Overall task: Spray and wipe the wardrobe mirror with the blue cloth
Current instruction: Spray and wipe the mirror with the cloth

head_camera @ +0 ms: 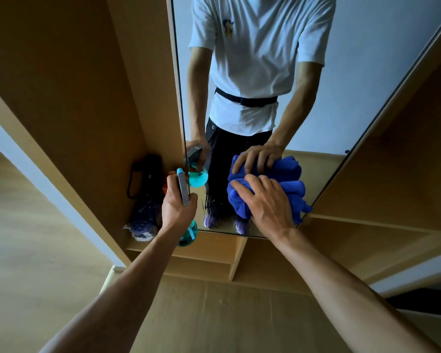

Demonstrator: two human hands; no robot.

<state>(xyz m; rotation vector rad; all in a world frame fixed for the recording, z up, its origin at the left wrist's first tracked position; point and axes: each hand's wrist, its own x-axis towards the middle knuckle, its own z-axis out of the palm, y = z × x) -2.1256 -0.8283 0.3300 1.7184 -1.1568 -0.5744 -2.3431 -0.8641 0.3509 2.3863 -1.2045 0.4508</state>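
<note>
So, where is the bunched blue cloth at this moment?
In the head view, the bunched blue cloth is pressed against the lower part of the tall wardrobe mirror under the right hand, right of the teal spray bottle.

Your left grip [178, 208] hides most of the spray bottle [189, 234]; only its teal base and grey head show. Your right grip [267, 202] covers the middle of the blue cloth [238, 202]. The mirror [367, 72] runs off the top edge. The dark bundle [145, 179] left of it is too dim to identify.
</note>
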